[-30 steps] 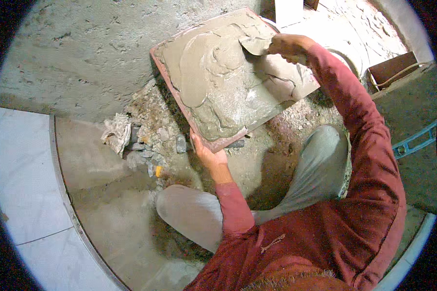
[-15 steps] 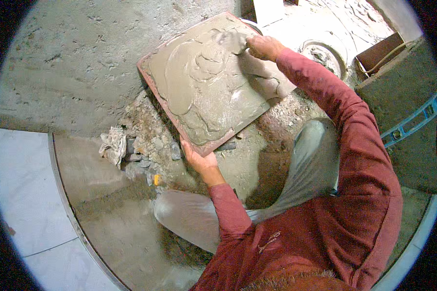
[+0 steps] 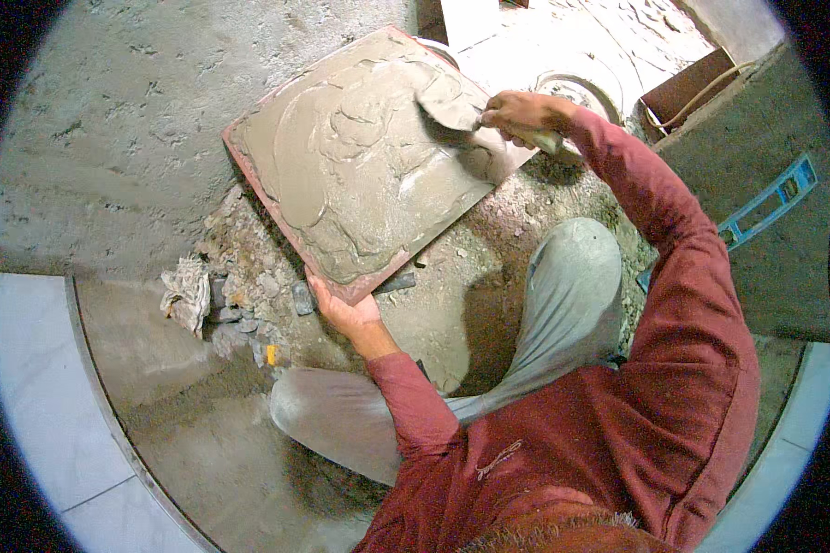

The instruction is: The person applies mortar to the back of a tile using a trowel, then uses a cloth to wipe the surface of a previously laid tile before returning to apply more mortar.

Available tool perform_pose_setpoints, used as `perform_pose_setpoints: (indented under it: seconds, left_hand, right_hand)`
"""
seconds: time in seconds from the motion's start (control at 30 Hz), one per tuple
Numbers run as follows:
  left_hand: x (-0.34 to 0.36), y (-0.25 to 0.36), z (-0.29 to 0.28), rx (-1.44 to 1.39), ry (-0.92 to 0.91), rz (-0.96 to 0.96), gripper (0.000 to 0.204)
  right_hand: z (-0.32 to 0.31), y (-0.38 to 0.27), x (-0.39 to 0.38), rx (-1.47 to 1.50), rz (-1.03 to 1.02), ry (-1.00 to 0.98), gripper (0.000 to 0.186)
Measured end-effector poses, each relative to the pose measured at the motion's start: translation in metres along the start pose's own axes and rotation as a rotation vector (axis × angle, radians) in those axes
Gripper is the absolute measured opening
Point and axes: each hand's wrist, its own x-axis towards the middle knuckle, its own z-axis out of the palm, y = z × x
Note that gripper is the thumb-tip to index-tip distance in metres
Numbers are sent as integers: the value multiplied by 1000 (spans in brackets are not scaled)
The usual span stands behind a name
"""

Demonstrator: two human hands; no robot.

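A large square tile (image 3: 371,288), reddish at its edges, is tilted up in front of me, its upper face coated with wet grey mortar (image 3: 341,166). My left hand (image 3: 349,311) grips the tile's near corner, the fingers hidden beneath it. In my right hand (image 3: 533,118) is a trowel (image 3: 452,103), held by its handle, which sticks out below the fist. The trowel's blade lies at the mortar near the tile's right side. Ridges and swirls mark the mortar's surface.
Rubble (image 3: 249,276) and a crumpled pale bag or cloth (image 3: 187,293) lie left of the tile. A small yellow piece (image 3: 270,355) sits nearby. A blue spirit level (image 3: 770,205) leans at the right. A round bucket (image 3: 576,89) stands behind my right hand. White floor tiles (image 3: 46,369) border the left.
My right hand has brought the trowel toward me and turned it, so its blade shows plainly. The whole view has shifted, with the tile now further left in it. The left hand keeps its hold.
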Motion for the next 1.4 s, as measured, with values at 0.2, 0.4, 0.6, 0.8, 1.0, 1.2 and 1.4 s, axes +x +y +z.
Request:
perform_pose_setpoints:
  seconds: [0.2,0.4,0.6,0.8,1.0,1.2,1.4]
  left_hand:
    - [-2,1,5,23,41,-8,61]
    - [0,8,-8,18,4,8,63]
    - [1,3,1,-24,-5,-49,63]
    - [-1,5,-5,81,67,-44,65]
    - [2,7,-9,98,70,-44,61]
    - [-4,6,13,33,43,-80,52]
    - [2,2,3,93,15,25,51]
  right_hand:
    - [16,14,-32,-242,-456,458,38]
    - [24,-7,-38,-370,-588,820,34]
    - [-8,26,3,-625,-284,557,23]
    - [0,42,-21,-555,-426,631,38]
    - [124,101,-58,-226,-526,638,35]
    - [227,149,-16,-386,-452,823,40]
    - [280,99,12,-445,-672,815,43]
